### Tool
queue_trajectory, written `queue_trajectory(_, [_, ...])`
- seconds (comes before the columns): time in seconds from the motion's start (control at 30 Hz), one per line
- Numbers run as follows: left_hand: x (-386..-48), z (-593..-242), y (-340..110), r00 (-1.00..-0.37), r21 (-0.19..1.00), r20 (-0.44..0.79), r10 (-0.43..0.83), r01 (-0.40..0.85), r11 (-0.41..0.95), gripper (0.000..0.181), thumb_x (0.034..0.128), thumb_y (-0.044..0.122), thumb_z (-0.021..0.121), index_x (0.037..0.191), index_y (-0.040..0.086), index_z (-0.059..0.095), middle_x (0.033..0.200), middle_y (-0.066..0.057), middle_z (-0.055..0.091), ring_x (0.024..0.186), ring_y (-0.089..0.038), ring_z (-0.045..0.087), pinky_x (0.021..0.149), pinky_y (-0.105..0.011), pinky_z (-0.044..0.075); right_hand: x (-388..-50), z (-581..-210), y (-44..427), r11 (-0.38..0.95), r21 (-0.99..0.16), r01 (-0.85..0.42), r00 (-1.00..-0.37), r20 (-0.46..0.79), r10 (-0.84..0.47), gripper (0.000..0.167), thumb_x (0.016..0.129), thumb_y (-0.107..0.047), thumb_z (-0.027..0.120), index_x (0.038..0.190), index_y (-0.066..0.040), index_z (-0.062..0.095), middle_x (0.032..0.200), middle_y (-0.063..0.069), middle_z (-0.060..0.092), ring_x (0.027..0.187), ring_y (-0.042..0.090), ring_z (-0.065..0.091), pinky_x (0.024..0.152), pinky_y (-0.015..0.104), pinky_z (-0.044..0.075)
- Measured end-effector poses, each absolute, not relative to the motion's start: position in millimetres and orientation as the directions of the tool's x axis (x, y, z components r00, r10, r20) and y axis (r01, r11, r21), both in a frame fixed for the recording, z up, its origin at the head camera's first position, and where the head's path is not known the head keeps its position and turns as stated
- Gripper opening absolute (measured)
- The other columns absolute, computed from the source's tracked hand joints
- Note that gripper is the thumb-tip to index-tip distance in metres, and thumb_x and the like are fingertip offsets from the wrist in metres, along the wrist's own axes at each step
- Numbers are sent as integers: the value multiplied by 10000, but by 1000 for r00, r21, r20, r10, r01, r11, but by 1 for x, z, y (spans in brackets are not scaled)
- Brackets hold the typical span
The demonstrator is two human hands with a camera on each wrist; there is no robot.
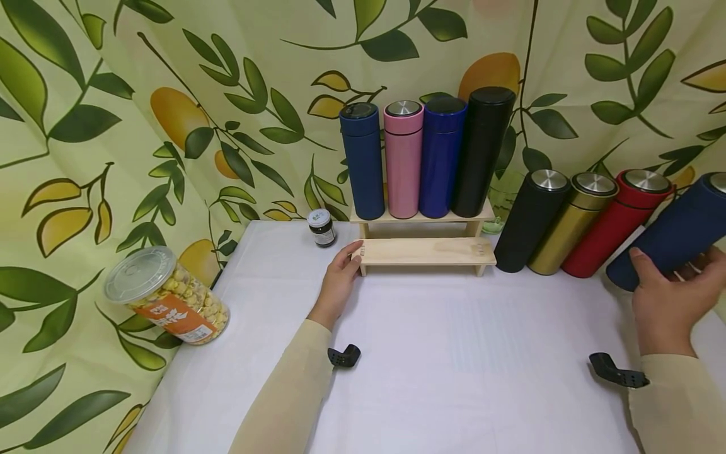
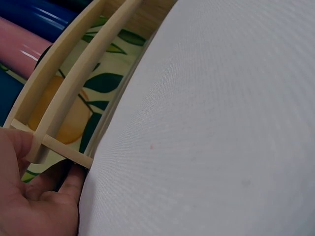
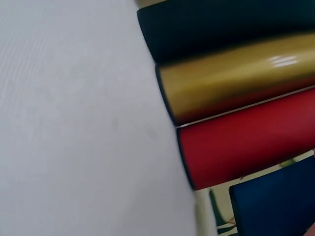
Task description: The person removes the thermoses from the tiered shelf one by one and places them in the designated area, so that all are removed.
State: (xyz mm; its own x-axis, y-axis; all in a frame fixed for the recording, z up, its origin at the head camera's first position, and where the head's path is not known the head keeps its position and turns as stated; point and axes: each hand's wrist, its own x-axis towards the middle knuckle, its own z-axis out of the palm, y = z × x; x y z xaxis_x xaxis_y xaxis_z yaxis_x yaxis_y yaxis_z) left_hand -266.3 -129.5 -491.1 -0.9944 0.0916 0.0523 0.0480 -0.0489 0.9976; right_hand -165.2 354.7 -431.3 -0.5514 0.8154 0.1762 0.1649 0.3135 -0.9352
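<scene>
1. Top shelf of the pale wooden two-tier rack looks sorted tbh: a matte dark-blue cylindrical bottle, a pink bottle with a steel lid, a glossy royal-blue bottle and a tall matte-black bottle stand there in a row.
2. Lower shelf has no bottle on it, so that's probably the part left.
3. Off the rack, to its right: a black bottle with a steel lid, a shiny gold bottle and a red metallic bottle, side by side on the white cloth.
4. The person's right hand has thumb and fingers clamped round a navy cylindrical bottle, far right, just beside the red one and leaning. Can't tell if its base touches down.
5. Left hand pinches the rack's left end, maybe steadying it.
6. Roughly halfway, imo: four up, four off.
</scene>
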Motion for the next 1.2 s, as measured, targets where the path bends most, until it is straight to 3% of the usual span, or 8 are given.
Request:
queue_trajectory(0.4, [-266,-489,-130,-995,999,39,89,36,-35,425,1159,108,512,1578,123,580,1697,-81,408,1489,-261,472,1184,-390,452,-171,-450,369,170,-964,204,-602,14,798,758,1086,-249,688,1684,-387,242,1696,-132,270,1461,6,309,1232,249,278])
queue_trajectory(0.8, [-266,-491,-129,-996,999,32,83,29,-41,426,1157,100,511,1576,120,582,1695,-95,412,1491,-264,472,1184,-378,451,-183,-453,383,167,-973,162,-650,22,759,786,1084,-137,671,1690,-395,243,1716,-120,282,1516,56,296,1262,273,249])
queue_trajectory(1.2, [-265,-489,-128,-996,999,34,80,31,-41,425,1158,100,510,1577,122,580,1685,-97,427,1480,-253,484,1171,-368,465,-192,-458,392,217,-966,139,-679,66,731,767,1079,-128,657,1683,-397,266,1695,-100,329,1497,56,350,1258,279,270])
